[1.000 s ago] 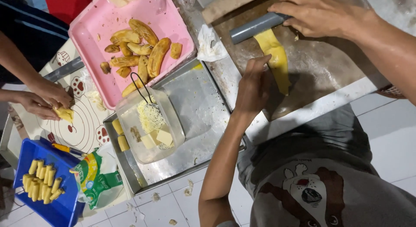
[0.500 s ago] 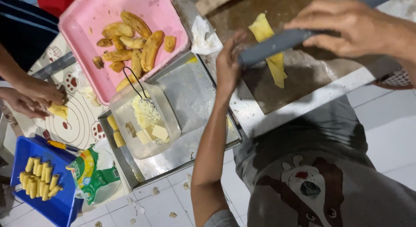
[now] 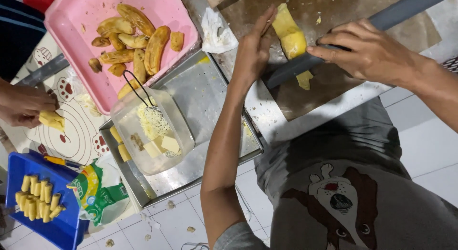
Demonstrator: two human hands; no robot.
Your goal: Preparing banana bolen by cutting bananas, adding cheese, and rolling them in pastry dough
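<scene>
A yellow dough strip (image 3: pixel 290 34) lies on a brown board (image 3: pixel 343 16), bunched into a thick lump where a long grey rod (image 3: pixel 405 9) crosses it. A small yellow end (image 3: pixel 304 79) shows on the near side of the rod. My right hand (image 3: pixel 369 54) grips the rod from above. My left hand (image 3: pixel 255 52) stands flat with straight fingers against the strip's left edge, next to the rod's end, holding nothing.
A metal tray (image 3: pixel 210 92) holds a clear tub (image 3: pixel 179 123) of cheese cubes and shreds. Beyond it is a pink tray (image 3: pixel 71 16) of fried bananas; a crumpled tissue (image 3: pixel 217 32) lies nearby. Another person's hands (image 3: pixel 26 106) hold a yellow piece. A blue tray (image 3: pixel 57 231) and green packet (image 3: pixel 95 192) sit at left.
The rod has come nearer to me along the strip, and the long flat strip is now shorter and bunched. My left hand went from the strip's near end to its left edge.
</scene>
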